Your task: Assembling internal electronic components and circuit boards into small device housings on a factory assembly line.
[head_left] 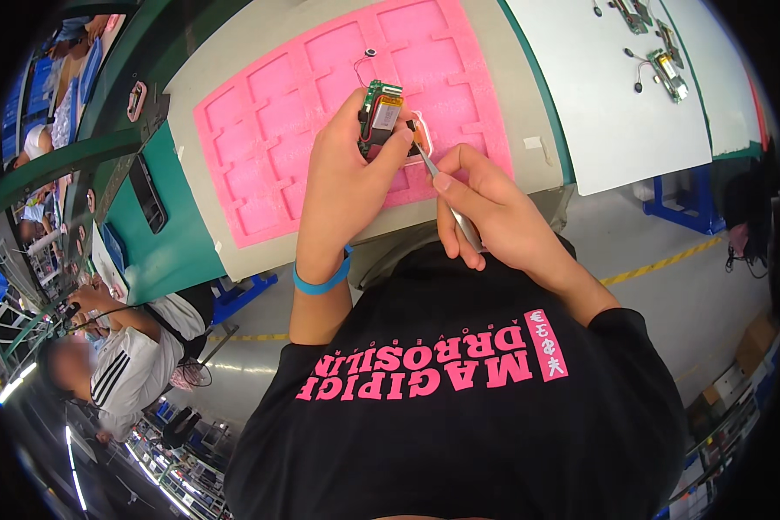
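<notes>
My left hand (355, 169) is closed around a small electronic assembly, a green circuit board (373, 102) with a silver battery (388, 115) on it. Thin wires run from the board up to a small round black part (370, 54). Against the battery side, near my left thumb, lies a white and pink plastic frame (425, 141), partly hidden by my fingers. In my right hand (487, 201) is a pair of metal tweezers (465, 227), its tip at the frame beside the board. Both hands are above the pink foam tray.
Under my hands lies a pink foam tray (273, 186) with square pockets. Several circuit boards with batteries (668, 74) rest on the white surface (615, 130) at right. A black phone-like device (148, 194) is on the green mat at left. Another person (139, 355) sits at lower left.
</notes>
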Action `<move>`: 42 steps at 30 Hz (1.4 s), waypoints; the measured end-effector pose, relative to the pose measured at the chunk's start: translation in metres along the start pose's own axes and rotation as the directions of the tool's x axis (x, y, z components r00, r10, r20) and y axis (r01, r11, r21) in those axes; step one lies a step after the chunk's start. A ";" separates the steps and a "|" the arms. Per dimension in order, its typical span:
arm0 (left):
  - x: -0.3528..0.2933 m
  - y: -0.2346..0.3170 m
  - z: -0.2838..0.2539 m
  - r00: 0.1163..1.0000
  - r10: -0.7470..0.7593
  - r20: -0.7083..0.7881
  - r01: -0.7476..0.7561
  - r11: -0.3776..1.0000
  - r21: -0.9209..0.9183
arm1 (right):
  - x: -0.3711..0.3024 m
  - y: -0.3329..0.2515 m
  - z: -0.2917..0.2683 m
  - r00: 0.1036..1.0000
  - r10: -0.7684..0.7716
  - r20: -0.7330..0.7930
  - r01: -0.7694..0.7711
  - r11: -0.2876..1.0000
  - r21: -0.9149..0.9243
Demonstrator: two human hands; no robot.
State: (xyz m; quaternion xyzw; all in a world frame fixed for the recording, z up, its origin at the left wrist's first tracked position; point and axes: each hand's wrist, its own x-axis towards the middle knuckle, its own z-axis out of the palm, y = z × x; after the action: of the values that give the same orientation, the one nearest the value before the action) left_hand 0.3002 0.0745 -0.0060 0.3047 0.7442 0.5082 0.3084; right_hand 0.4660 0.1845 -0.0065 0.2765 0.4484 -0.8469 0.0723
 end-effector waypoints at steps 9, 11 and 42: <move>-0.013 0.010 -0.030 0.976 -0.175 0.129 0.199 0.959 -0.203 | -0.004 0.001 0.000 0.992 -0.126 -0.017 0.125 0.991 -0.055; -0.018 0.009 -0.038 0.948 -0.224 0.226 0.286 0.911 -0.296 | -0.005 0.003 0.001 0.972 -0.236 -0.025 0.230 0.962 -0.147; -0.018 0.006 -0.005 0.970 -0.237 0.049 0.242 0.942 -0.232 | -0.005 0.027 -0.001 0.907 -0.421 -0.012 0.367 0.804 -0.467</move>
State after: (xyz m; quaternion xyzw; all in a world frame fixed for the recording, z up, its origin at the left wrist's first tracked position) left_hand 0.3087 0.0598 0.0034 0.1782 0.7066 0.5487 0.4097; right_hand 0.4808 0.1686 -0.0239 0.2006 0.6847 -0.6973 -0.0686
